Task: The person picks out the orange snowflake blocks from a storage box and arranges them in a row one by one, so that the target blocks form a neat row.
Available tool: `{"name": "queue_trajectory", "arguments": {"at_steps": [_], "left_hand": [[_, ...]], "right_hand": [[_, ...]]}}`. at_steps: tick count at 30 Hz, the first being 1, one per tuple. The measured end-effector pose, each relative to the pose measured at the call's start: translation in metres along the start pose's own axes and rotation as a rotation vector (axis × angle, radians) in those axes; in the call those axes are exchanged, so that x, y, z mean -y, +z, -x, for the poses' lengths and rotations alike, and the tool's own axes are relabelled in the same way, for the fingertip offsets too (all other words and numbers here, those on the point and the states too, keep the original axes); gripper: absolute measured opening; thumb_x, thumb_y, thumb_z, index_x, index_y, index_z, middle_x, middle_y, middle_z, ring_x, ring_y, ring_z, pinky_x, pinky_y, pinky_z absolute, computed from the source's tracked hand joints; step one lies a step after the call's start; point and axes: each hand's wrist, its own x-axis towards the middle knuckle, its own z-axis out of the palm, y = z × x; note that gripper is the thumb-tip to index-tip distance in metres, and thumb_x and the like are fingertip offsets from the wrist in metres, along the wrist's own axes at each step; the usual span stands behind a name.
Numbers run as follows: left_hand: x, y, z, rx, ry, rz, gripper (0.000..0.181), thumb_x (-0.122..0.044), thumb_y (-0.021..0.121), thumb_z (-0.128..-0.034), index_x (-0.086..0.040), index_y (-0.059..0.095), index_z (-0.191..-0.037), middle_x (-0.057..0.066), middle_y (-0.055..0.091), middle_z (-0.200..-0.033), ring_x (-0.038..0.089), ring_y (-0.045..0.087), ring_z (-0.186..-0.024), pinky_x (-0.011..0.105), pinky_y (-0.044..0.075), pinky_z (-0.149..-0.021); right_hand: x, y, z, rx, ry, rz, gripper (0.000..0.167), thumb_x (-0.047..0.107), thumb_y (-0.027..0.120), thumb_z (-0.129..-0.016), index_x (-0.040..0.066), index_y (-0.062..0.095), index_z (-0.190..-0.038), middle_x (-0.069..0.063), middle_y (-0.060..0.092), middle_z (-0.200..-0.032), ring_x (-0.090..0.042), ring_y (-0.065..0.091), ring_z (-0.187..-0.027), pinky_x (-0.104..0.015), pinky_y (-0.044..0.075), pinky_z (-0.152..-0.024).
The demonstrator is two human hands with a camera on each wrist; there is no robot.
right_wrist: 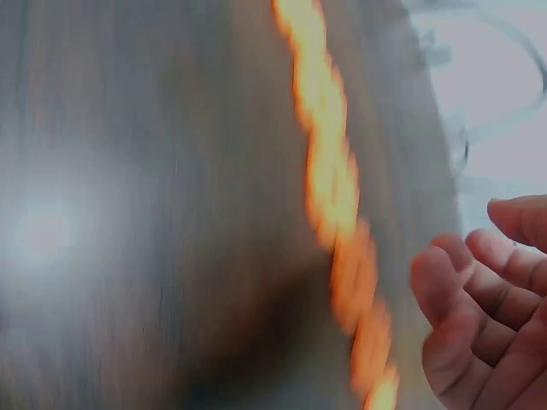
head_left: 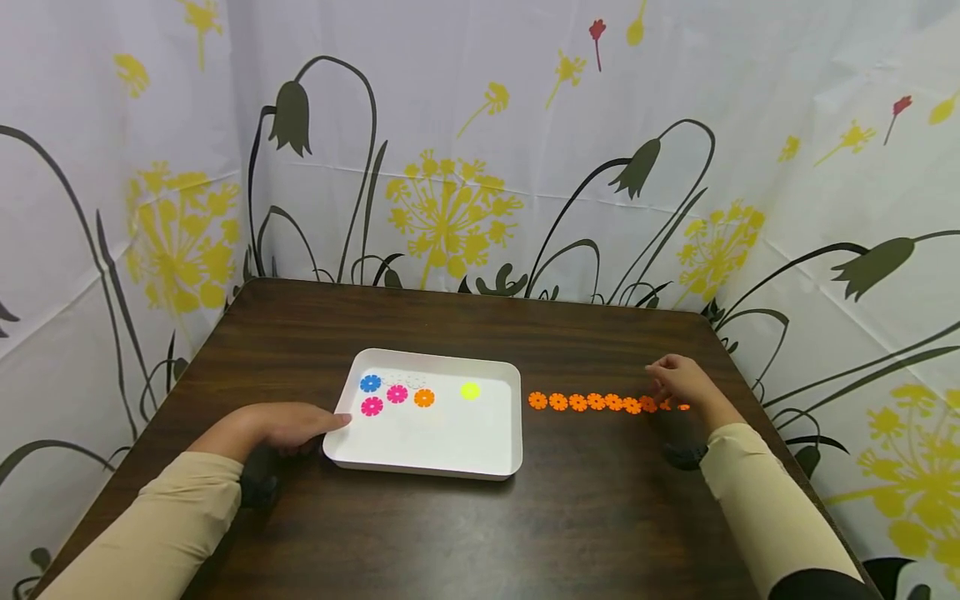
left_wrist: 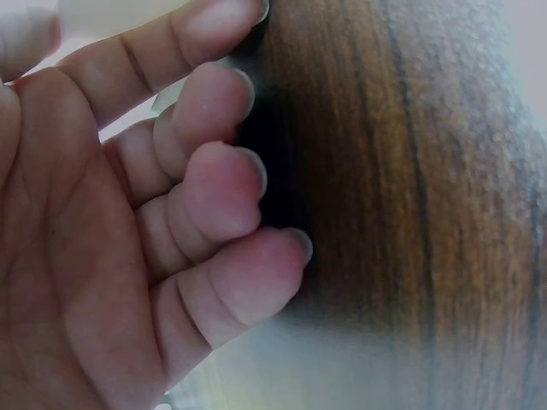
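Observation:
A shallow white tray (head_left: 435, 442) lies on the table, its left rim held by my left hand (head_left: 288, 423). The thumb rests over the rim; in the left wrist view the other fingers (left_wrist: 226, 184) are curled. Inside the tray are a blue notched disc (head_left: 371, 383), two pink discs (head_left: 372, 406), an orange disc (head_left: 424, 397) and a yellow disc (head_left: 470, 391). Right of the tray runs a row of orange notched discs (head_left: 577, 402). Over its far right end hovers my right hand (head_left: 684, 385), fingers loosely bent, nothing visible in them.
Faint pale disc outlines (head_left: 405, 381) show near the tray's back edge. The dark wooden table (head_left: 450, 533) reaches back to a flower-printed curtain (head_left: 465, 108), which also hangs along both sides.

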Motion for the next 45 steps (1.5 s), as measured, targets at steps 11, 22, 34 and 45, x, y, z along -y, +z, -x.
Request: {"name": "queue_trajectory", "arguments": {"at_steps": [11,22,34,45], "left_hand": [[0.002,0.003,-0.002,-0.003,0.000,0.010,0.062,-0.060,0.042,-0.0972,-0.005,0.062,-0.115,0.009,0.055,-0.085,0.023,0.054,-0.076,0.036,0.047,-0.068],[0.002,0.001,-0.004,-0.002,0.028,-0.001,0.060,-0.057,0.040,-0.0993,-0.004,0.061,-0.118,0.008,0.055,-0.084,0.022,0.053,-0.075,0.036,0.046,-0.068],[0.003,0.002,0.000,-0.003,0.034,-0.004,0.059,-0.057,0.040,-0.0996,-0.005,0.062,-0.116,0.008,0.055,-0.084,0.022,0.053,-0.075,0.035,0.046,-0.068],[0.003,0.002,0.001,-0.004,0.032,-0.010,0.061,-0.057,0.040,-0.0994,-0.003,0.061,-0.118,0.008,0.056,-0.085,0.022,0.054,-0.077,0.036,0.046,-0.070]], "right_hand": [[0.114,0.074,-0.012,0.231,-0.164,-0.026,0.037,0.033,0.056,-0.100,0.002,0.060,-0.120,-0.023,0.067,-0.104,-0.028,0.071,-0.080,-0.045,0.058,-0.076],[0.178,0.135,-0.012,0.377,-0.183,-0.094,0.028,0.026,0.060,-0.099,0.002,0.063,-0.113,-0.028,0.067,-0.109,-0.029,0.072,-0.078,-0.040,0.059,-0.070],[0.207,0.184,-0.018,0.441,-0.194,-0.001,0.036,0.026,0.060,-0.098,-0.003,0.062,-0.120,-0.019,0.070,-0.099,-0.025,0.072,-0.074,-0.036,0.059,-0.067],[0.230,0.237,-0.016,0.408,-0.176,0.251,0.022,0.026,0.068,-0.093,0.004,0.066,-0.098,-0.015,0.070,-0.087,-0.022,0.068,-0.062,-0.031,0.057,-0.058]]}}
